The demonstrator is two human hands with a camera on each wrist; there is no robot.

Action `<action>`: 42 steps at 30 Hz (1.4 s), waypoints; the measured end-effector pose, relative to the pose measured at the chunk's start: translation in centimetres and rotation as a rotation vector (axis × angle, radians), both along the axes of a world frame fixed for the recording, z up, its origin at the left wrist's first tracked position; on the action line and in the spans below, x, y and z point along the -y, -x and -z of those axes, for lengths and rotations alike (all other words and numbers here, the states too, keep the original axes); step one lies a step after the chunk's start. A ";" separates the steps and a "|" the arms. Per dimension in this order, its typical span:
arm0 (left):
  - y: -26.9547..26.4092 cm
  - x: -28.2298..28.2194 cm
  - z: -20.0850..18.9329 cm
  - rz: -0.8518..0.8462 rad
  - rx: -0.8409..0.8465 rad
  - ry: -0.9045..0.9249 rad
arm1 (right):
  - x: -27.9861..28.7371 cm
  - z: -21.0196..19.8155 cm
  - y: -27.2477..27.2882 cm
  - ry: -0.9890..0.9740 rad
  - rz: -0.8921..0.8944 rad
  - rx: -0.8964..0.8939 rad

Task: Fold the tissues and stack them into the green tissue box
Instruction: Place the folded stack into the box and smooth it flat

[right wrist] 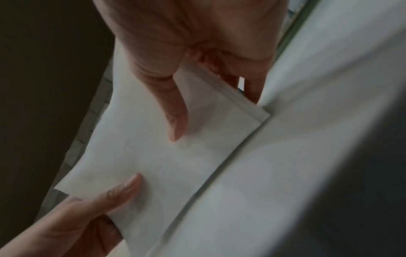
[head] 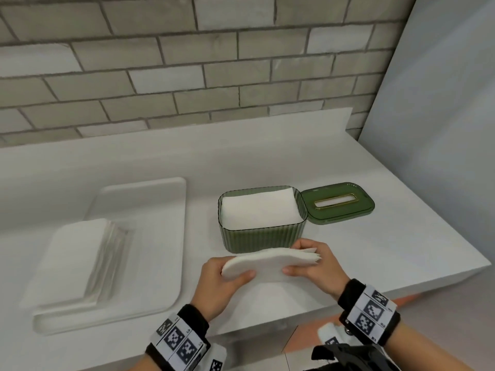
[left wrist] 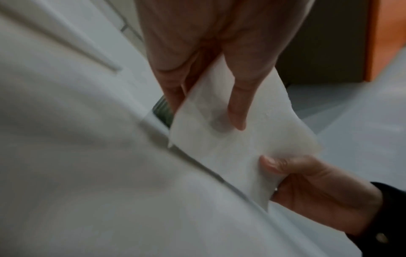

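Both hands hold one folded white tissue flat in the air, just in front of the green tissue box. My left hand pinches its left end, thumb on top. My right hand pinches the right end, where the layered edges show. The box stands without its lid, and white folded tissues lie inside it. In the left wrist view, the left hand has the tissue between thumb and fingers. In the right wrist view, the right hand grips the tissue the same way.
The green lid with a gold-rimmed slot lies flat to the right of the box. A white tray at the left carries a stack of unfolded tissues. The white counter ends near my wrists, and a tiled wall stands behind it.
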State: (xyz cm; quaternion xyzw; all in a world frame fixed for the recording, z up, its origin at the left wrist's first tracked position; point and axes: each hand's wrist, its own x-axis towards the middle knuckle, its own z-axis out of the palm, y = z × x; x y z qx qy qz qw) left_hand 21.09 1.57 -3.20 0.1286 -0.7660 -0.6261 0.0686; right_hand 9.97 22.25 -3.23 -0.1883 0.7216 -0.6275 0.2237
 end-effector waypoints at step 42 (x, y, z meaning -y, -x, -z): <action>11.6 8.0 -7.2 0.639 0.290 0.885 | 3.1 -9.0 10.3 -0.930 -0.329 -0.557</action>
